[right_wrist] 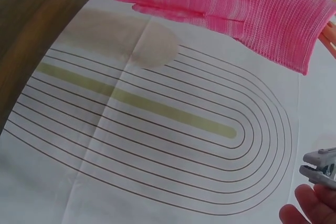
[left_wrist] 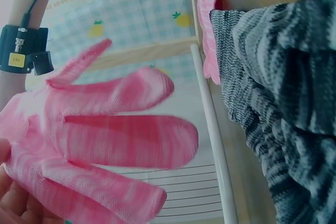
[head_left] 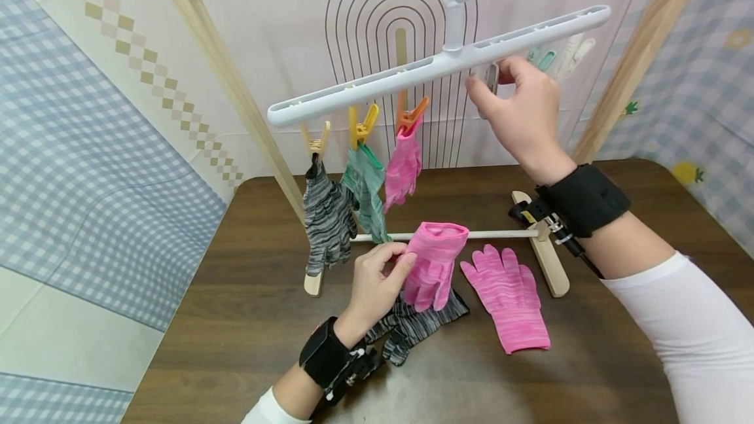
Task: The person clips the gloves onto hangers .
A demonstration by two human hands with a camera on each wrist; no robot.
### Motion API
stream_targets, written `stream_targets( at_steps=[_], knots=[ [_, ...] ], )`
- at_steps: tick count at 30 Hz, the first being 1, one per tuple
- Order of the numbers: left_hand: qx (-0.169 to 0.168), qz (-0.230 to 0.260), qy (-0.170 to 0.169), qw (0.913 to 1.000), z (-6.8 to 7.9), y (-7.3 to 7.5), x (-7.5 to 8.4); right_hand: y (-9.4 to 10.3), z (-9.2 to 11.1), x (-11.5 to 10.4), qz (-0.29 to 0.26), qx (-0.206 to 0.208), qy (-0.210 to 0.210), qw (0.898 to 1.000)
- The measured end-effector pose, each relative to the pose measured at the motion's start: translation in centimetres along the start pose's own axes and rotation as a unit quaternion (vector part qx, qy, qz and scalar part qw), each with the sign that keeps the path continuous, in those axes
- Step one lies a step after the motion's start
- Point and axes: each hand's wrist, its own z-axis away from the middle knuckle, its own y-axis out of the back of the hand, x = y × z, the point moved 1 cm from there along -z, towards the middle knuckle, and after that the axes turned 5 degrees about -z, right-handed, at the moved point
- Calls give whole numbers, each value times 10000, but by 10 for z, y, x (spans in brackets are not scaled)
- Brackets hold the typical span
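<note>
My left hand (head_left: 377,286) pinches a pink knit glove (head_left: 436,267) near its cuff, holding it cuff up with the glove's fingers hanging down. In the left wrist view that pink glove (left_wrist: 121,135) fills the left side. Just under the right part of the white hanger bar (head_left: 442,67), my right hand (head_left: 524,113) grips a grey clothespin (head_left: 491,77) between thumb and fingers. The clothespin's jaws (right_wrist: 317,163) show at the right edge of the right wrist view. Another pink glove (head_left: 509,300) lies flat on the table, and black-and-grey gloves (head_left: 421,329) lie beneath the held one.
On the bar's left half hang a black-and-grey glove (head_left: 326,214), a green glove (head_left: 365,182) and a pink glove (head_left: 403,165), from beige, yellow and orange clothespins. Teal and white clothespins (head_left: 574,54) hang at the right end. A wooden frame (head_left: 235,90) carries the hanger.
</note>
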Motion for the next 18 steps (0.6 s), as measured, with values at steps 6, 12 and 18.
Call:
stream_targets(
  at_steps=[6,12,18],
  knots=[
    [-65,77,170,9998,-3,-3,0,1,6,-3,-58,-73,101,9999],
    [-126,295,487,9983,-8,-5,1,0,12,-9,-65,-192,108,9997],
    [-44,473,659,9967,-19,-3,19,-4,17,-14,-74,-287,223,9993]
  ],
)
